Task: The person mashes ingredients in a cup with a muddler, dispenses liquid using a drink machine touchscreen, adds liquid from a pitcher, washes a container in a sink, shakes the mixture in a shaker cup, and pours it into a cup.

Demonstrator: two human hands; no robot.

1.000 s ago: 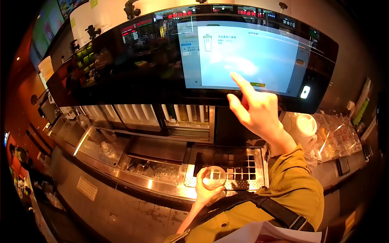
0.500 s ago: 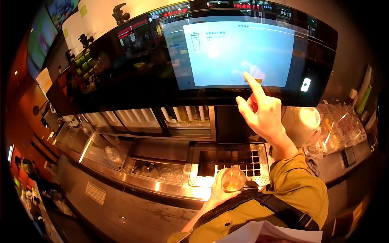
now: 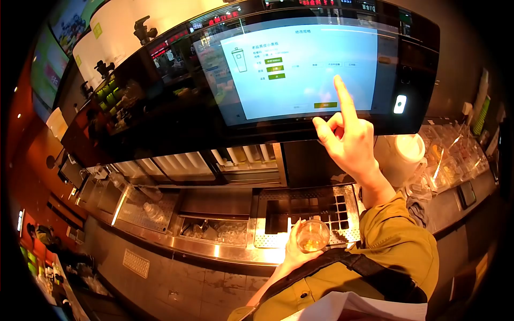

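My left hand (image 3: pixel 297 250) is wrapped round a clear cup (image 3: pixel 313 236) with something yellowish in its bottom, held over the front edge of the metal counter. My right hand (image 3: pixel 350 139) is raised in front of a lit touchscreen (image 3: pixel 300 69), index finger stretched out and the other fingers curled, with nothing in it. The fingertip overlaps the right half of the screen; whether it touches the glass I cannot tell. A cup drawing and several green buttons show on the screen.
Beneath the screen are a metal drip grate (image 3: pixel 342 214), an ice bin (image 3: pixel 214 230) and a perforated tray (image 3: pixel 144 208) with a clear bottle. To the right stand a white lidded container (image 3: pixel 409 150), clear plastic lids (image 3: pixel 455 155) and a phone (image 3: pixel 467 195). A person is far left.
The screen now shows rows of options with green buttons. My right index finger has moved up and right over it. My left hand and the cup have shifted right in view.
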